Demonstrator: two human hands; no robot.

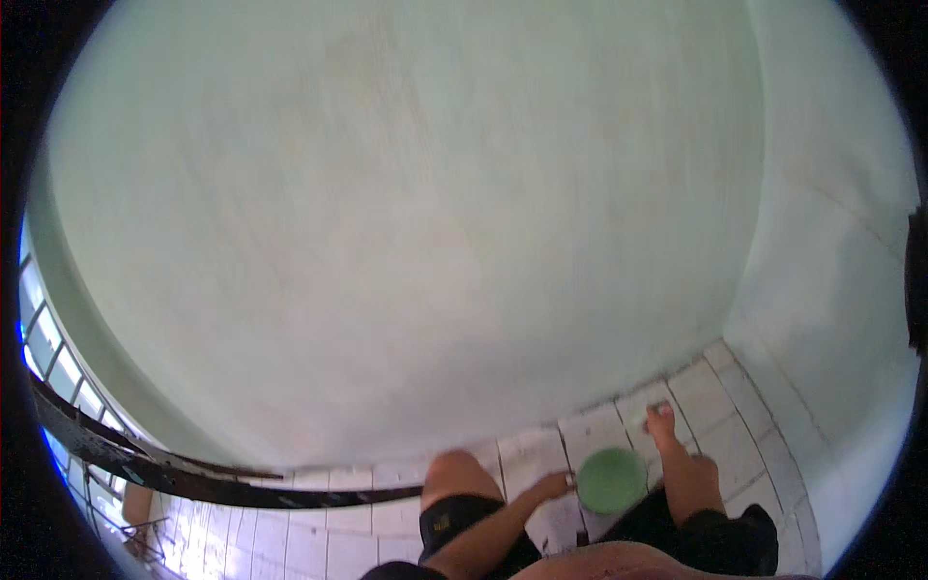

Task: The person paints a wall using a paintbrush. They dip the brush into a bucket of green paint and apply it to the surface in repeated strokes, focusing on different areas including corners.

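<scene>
A round green container (611, 480), filled with or coloured light green, is between my knees above the tiled floor. My left hand (554, 486) grips its left rim. To the container's upper right, my right hand (659, 416) is closed around a small pale object (639, 417), too blurred to name, close to the foot of the wall. The wall (435, 254) before me is pale green with uneven whitish patches.
A second wall (834, 254) meets the first at a right-hand corner. A long dark, paint-spotted bar (239, 494) crosses at the left. Beyond are a paned window (65, 370) and a brown object (137, 503) near thin metal rods (148, 540). White tiles (348, 522) cover the floor.
</scene>
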